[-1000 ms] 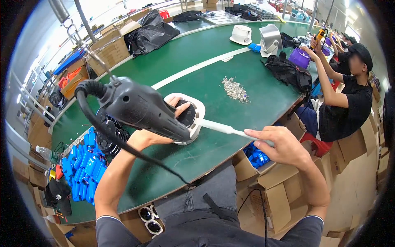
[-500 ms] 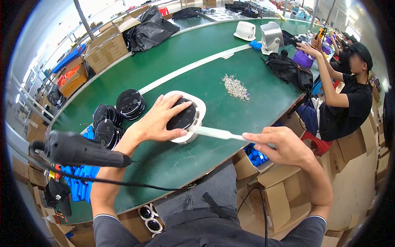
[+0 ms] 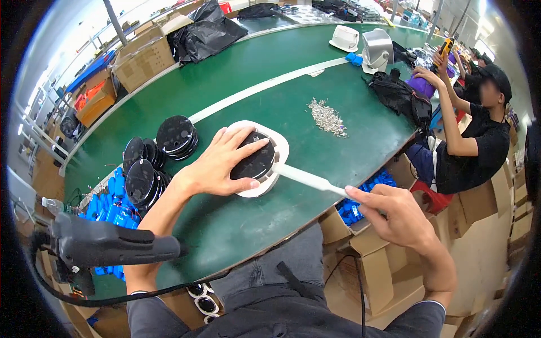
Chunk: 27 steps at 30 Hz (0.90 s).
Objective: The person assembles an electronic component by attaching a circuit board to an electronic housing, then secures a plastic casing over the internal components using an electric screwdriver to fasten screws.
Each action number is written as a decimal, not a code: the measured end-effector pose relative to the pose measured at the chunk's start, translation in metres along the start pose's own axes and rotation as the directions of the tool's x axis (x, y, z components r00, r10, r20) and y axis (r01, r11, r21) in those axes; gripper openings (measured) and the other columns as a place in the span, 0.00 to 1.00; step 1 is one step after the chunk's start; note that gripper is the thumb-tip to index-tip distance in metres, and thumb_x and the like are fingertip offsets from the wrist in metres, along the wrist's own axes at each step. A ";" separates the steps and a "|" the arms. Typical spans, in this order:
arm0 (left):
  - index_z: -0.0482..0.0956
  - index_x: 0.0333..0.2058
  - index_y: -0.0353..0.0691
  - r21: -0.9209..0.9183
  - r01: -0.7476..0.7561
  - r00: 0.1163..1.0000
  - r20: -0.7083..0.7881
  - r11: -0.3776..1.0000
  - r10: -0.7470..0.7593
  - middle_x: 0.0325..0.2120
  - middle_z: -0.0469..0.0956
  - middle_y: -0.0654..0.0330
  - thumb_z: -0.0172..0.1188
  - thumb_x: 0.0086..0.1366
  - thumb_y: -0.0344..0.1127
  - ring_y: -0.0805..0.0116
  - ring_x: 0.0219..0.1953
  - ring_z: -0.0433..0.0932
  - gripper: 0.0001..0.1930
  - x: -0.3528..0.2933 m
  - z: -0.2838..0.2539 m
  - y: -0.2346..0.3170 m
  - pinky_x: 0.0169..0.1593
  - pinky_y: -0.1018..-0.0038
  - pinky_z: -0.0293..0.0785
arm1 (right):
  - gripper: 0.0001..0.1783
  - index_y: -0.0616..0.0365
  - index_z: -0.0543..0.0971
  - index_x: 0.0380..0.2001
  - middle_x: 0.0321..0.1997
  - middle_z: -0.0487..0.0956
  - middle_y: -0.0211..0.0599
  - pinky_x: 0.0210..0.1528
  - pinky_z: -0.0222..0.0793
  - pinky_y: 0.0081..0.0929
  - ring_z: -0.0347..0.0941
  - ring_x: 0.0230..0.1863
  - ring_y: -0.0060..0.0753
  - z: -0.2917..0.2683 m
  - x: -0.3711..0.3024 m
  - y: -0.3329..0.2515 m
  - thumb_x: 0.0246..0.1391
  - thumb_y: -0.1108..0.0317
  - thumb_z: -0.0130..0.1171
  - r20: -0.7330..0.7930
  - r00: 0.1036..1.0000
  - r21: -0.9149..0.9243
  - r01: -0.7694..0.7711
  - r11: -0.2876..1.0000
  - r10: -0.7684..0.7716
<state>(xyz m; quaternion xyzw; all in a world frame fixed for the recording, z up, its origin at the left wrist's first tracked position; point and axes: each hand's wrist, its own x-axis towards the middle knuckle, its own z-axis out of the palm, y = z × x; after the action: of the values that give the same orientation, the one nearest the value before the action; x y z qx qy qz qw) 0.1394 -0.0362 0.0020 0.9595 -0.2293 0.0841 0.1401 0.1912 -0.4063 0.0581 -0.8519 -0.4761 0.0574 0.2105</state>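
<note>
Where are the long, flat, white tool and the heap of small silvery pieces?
Long, flat, white tool (image 3: 304, 177): head view, on its broad part.
Heap of small silvery pieces (image 3: 327, 118): head view, on its middle.

The corded black power tool (image 3: 115, 242), which a second ago partly covered the white housing (image 3: 283, 146), has swung well to its left

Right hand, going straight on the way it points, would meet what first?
Likely the white housing around the black disc; the pale tool in the right hand points there, its tip seemingly at the edge.
</note>
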 end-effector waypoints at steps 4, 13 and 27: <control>0.63 0.64 0.45 -0.019 0.047 0.999 -0.013 0.999 -0.047 0.63 0.58 0.42 0.64 0.55 0.56 0.40 0.66 0.56 0.42 0.000 0.003 0.004 0.67 0.46 0.46 | 0.21 0.49 0.79 0.53 0.23 0.73 0.40 0.27 0.68 0.39 0.73 0.25 0.44 0.003 0.001 0.003 0.53 0.72 0.59 -0.054 0.998 0.017 0.020 1.000 -0.019; 0.63 0.63 0.43 -0.040 0.172 0.984 -0.047 0.984 -0.173 0.62 0.59 0.45 0.65 0.54 0.54 0.42 0.66 0.56 0.41 0.002 0.005 0.022 0.67 0.38 0.43 | 0.20 0.50 0.80 0.51 0.23 0.74 0.40 0.28 0.69 0.38 0.74 0.25 0.44 0.001 0.002 0.006 0.53 0.72 0.59 -0.056 0.998 0.011 0.012 1.000 -0.011; 0.64 0.63 0.39 -0.047 0.182 0.980 -0.076 0.982 -0.185 0.62 0.61 0.45 0.66 0.50 0.50 0.44 0.66 0.57 0.42 0.004 0.010 0.026 0.68 0.46 0.45 | 0.19 0.46 0.81 0.50 0.22 0.73 0.41 0.27 0.69 0.41 0.73 0.24 0.46 -0.027 0.018 -0.003 0.55 0.70 0.56 0.062 0.998 -0.107 0.013 0.994 -0.007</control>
<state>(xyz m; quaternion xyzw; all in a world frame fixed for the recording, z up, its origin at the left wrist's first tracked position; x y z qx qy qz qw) 0.1318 -0.0631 -0.0011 0.9694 -0.1356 0.1048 0.1756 0.2060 -0.3982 0.0855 -0.8574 -0.4889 0.0568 0.1501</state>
